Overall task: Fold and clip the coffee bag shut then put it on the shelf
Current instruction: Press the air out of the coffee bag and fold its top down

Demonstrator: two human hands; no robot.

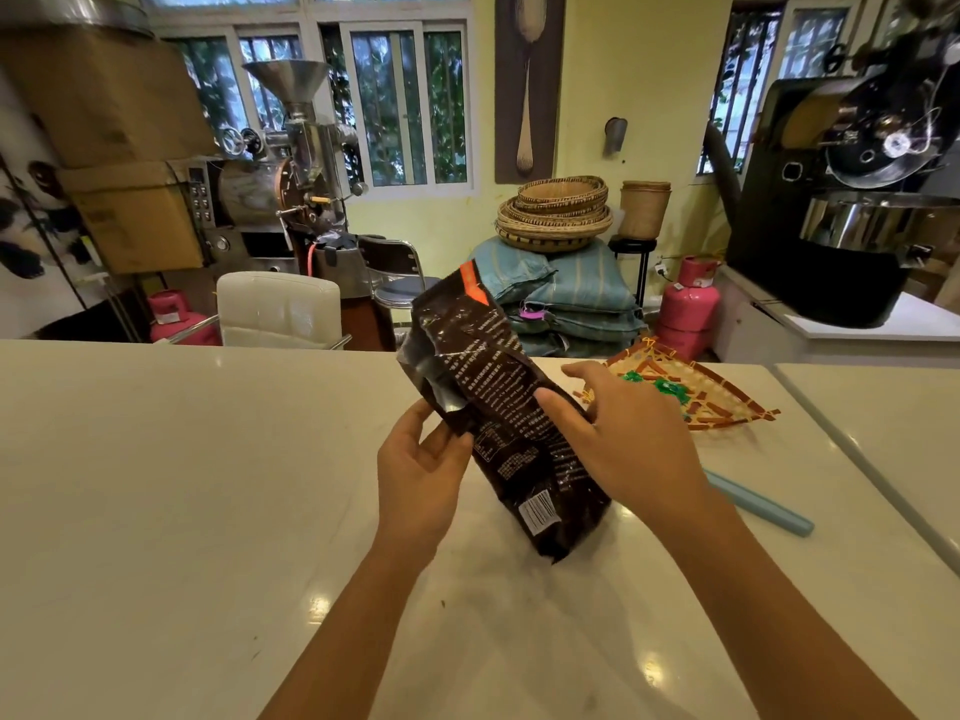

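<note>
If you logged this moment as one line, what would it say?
stage: pre-fold | dark glossy coffee bag: tilted, base on white counter | left hand: gripping side | right hand: steadying | light-blue bar clip: unused

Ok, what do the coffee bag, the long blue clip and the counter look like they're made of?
Coffee bag: glossy dark plastic or foil laminate, judging by its creases and sheen. Blue clip: probably matte moulded plastic, smooth and evenly coloured. Counter: polished pale stone or solid surface, since it mirrors ceiling lights; which one is unclear.
</note>
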